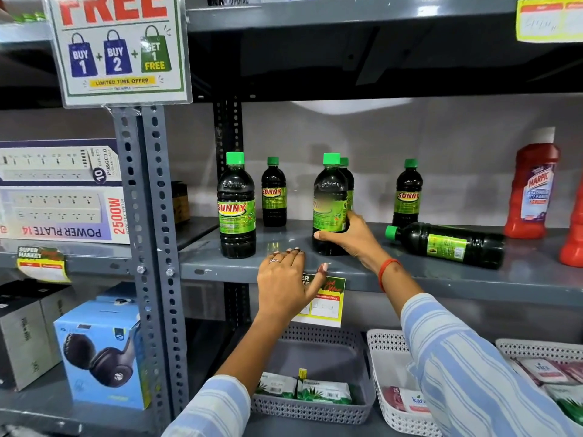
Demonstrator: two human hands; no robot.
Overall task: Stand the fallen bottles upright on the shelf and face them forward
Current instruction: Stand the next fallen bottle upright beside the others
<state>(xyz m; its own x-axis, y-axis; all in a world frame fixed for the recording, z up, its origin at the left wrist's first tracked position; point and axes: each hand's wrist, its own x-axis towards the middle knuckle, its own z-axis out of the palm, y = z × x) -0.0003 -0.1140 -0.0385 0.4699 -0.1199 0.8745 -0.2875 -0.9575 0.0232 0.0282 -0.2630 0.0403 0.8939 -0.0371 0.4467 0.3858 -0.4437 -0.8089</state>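
Observation:
Dark bottles with green caps and green SUNNY labels stand on a grey metal shelf (410, 272). My right hand (350, 238) grips the lower part of an upright bottle (329, 197) near the shelf's front; its label is turned partly sideways. Another bottle (348, 181) stands right behind it. My left hand (284, 279) rests flat on the shelf's front edge, holding nothing. One bottle (236, 206) stands at the front left facing forward. Two more stand at the back (273, 192) (408, 193). A fallen bottle (448, 244) lies on its side at the right, cap pointing left.
Red Harpic bottles (531, 187) stand at the shelf's right end. A price tag (328, 301) hangs from the shelf edge. Below are a grey basket (315, 408) and white baskets (391, 389) with packets. A perforated upright (151, 216) divides off boxed electronics on the left.

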